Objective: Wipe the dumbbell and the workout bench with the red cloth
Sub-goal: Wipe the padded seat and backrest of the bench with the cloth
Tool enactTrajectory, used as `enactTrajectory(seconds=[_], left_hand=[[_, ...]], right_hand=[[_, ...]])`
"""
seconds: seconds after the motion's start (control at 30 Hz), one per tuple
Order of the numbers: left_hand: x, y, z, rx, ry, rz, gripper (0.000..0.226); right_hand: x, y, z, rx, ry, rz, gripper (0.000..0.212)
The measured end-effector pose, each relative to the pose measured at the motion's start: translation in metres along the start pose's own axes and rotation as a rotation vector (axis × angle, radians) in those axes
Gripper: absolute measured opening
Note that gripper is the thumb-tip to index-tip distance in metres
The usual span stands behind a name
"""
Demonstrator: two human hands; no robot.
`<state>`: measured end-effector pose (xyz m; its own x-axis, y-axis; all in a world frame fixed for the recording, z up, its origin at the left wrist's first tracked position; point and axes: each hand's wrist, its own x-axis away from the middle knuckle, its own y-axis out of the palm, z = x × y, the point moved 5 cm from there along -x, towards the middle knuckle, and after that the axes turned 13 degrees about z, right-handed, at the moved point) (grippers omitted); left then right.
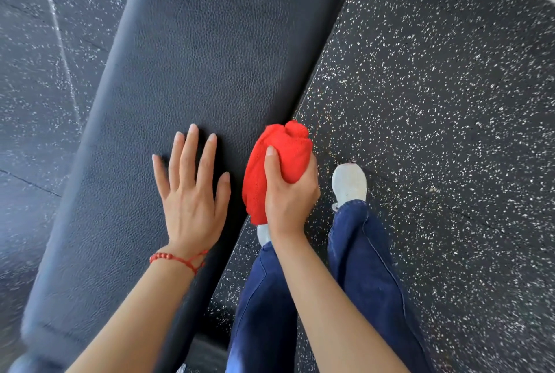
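The black padded workout bench [195,51] runs from the lower left to the top centre of the head view. My left hand [192,192] lies flat on the pad with its fingers spread, a red bead bracelet on the wrist. My right hand [289,195] grips the bunched red cloth [277,159] at the bench's right edge, partly over the floor. No dumbbell is in view.
Black rubber floor with white speckles [435,102] lies on both sides of the bench. My legs in blue trousers [360,267] and white shoes [350,183] stand just right of the bench. A pale floor strip shows at the top right corner.
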<state>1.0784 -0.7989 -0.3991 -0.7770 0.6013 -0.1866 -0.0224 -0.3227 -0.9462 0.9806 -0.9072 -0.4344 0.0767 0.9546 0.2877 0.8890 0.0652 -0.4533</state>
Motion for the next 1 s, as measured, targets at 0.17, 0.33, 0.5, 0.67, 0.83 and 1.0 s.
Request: enactTrajectory(seconds=[0.17, 0.33, 0.5, 0.67, 0.83, 1.0], left_hand=[[0.028, -0.007, -0.005, -0.008, -0.048, 0.034, 0.05], [0.068, -0.014, -0.014, -0.057, -0.115, 0.051, 0.05], [0.083, -0.013, -0.017, -0.075, -0.117, 0.077, 0.05], [0.082, -0.014, -0.02, -0.037, -0.111, 0.067, 0.05], [0.092, -0.021, -0.03, 0.027, -0.074, 0.063, 0.048], [0.131, -0.037, -0.046, -0.009, -0.088, 0.087, 0.047]], right_hand=[[0.017, -0.006, 0.013, 0.026, 0.001, -0.012, 0.063], [0.039, -0.018, 0.029, 0.023, 0.007, -0.098, 0.061], [0.057, -0.027, 0.037, 0.024, -0.029, -0.134, 0.062], [0.076, -0.035, 0.051, 0.041, 0.009, -0.205, 0.065], [0.087, -0.038, 0.054, 0.032, 0.016, -0.149, 0.059], [0.097, -0.039, 0.056, -0.002, 0.026, -0.118, 0.054]])
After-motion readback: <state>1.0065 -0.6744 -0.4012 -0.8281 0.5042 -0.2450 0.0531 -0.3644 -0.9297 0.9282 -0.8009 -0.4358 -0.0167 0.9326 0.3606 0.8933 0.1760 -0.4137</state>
